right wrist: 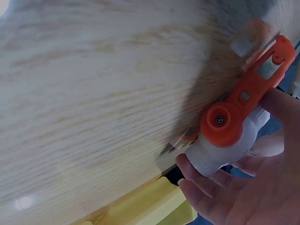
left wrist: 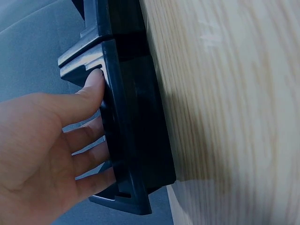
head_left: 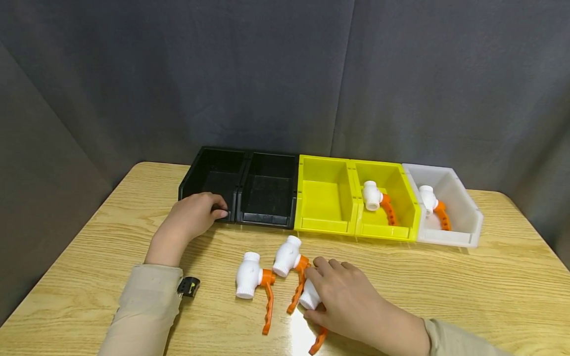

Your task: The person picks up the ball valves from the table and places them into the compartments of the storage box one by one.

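My right hand grips a white ball valve with an orange lever handle at the front of the table. In the right wrist view, the fingers lie along its white body and the thumb is by the lever. Two similar ball valves, one farther left and another close to my right hand, lie on the wood. My left hand rests at the front rim of the leftmost black bin. Its thumb touches the rim, its fingertips are hidden behind it, and no valve shows in the palm.
Beside the leftmost bin stand a second black bin, a yellow bin, another yellow bin with a ball valve in it, and a white bin holding one valve. A dark curtain hangs behind.
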A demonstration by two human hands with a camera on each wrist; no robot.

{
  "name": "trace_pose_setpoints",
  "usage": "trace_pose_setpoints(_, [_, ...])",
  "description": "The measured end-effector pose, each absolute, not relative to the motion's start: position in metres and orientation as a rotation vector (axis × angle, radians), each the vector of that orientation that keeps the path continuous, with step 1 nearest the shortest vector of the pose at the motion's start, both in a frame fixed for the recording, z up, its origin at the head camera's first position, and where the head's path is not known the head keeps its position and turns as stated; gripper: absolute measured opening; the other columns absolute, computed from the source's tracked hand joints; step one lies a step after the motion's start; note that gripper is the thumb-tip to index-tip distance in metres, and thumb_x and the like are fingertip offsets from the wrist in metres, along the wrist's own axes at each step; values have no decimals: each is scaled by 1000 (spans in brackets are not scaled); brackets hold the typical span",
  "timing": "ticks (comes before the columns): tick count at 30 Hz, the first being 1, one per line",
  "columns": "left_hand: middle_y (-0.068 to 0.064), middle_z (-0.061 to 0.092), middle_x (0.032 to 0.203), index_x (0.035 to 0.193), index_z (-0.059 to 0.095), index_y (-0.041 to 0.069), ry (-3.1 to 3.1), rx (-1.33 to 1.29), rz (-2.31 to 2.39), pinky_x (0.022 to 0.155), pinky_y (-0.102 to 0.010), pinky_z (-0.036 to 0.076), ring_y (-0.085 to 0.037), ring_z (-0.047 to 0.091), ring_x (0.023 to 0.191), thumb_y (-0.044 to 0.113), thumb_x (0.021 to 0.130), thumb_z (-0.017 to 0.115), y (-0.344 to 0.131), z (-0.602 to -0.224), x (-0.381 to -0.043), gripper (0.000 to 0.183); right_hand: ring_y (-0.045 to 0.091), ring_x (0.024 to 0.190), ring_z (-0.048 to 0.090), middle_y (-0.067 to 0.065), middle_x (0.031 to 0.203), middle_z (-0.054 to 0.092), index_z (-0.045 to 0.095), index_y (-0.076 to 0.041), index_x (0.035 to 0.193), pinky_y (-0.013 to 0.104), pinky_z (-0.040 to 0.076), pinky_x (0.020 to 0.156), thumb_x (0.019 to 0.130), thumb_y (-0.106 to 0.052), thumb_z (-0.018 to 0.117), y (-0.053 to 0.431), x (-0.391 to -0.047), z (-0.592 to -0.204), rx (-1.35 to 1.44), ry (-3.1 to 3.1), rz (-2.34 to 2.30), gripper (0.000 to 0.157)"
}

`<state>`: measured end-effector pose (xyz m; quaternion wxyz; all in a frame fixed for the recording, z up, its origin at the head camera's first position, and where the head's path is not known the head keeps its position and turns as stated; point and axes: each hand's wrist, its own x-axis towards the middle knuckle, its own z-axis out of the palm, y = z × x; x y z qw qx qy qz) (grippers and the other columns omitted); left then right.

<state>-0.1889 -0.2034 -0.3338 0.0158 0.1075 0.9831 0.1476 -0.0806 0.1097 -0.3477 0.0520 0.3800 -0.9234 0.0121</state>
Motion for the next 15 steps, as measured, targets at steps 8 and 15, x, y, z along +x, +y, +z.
trace_pose_setpoints(8, [-12, 70, 109, 109, 73, 9, 3057, 345, 459, 86, -51, 50, -31, 65, 98, 22, 97, 66, -204, -334, -189, 19, 17, 78, 56, 5, 104, 59, 63, -10, 111, 38, 54, 68, 76, -49, 82, 113, -81, -345, 1144, -2852, 84, 56])
trace_pose_setpoints(15, [-12, 70, 108, 108, 73, 9, 3056, 350, 458, 85, -51, 51, -31, 65, 97, 22, 97, 65, -204, -334, -189, 19, 20, 84, 58, 6, 107, 59, 64, -10, 114, 39, 56, 74, 75, -48, 83, 114, -81, -341, 1140, -2836, 103, 58])
